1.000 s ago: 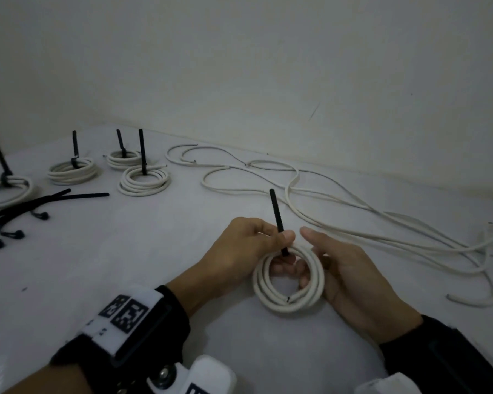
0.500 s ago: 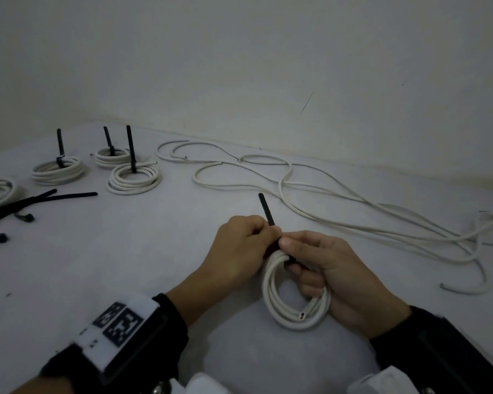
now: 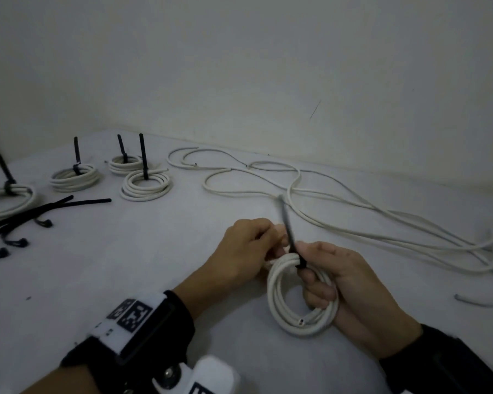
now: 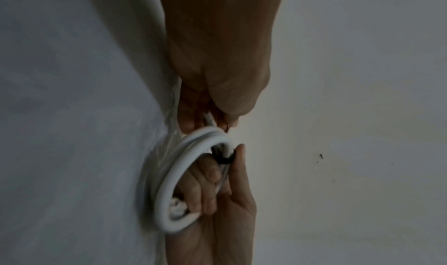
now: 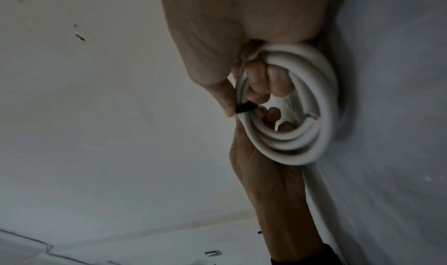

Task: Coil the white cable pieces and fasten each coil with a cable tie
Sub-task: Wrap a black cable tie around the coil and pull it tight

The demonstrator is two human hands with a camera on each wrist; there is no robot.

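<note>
Head view: my right hand grips a white cable coil. My left hand pinches its black cable tie.

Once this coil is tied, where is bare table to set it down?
Bare patch: between the spare black ties, the nearest finished coil and the left hand. Crowded: loose white cable sprawls right of the hands; the tied coils fill the far left.

Both hands on one white coil

Right hand holds it at the black cable tie; left hand pinches the tie's tail.
</note>
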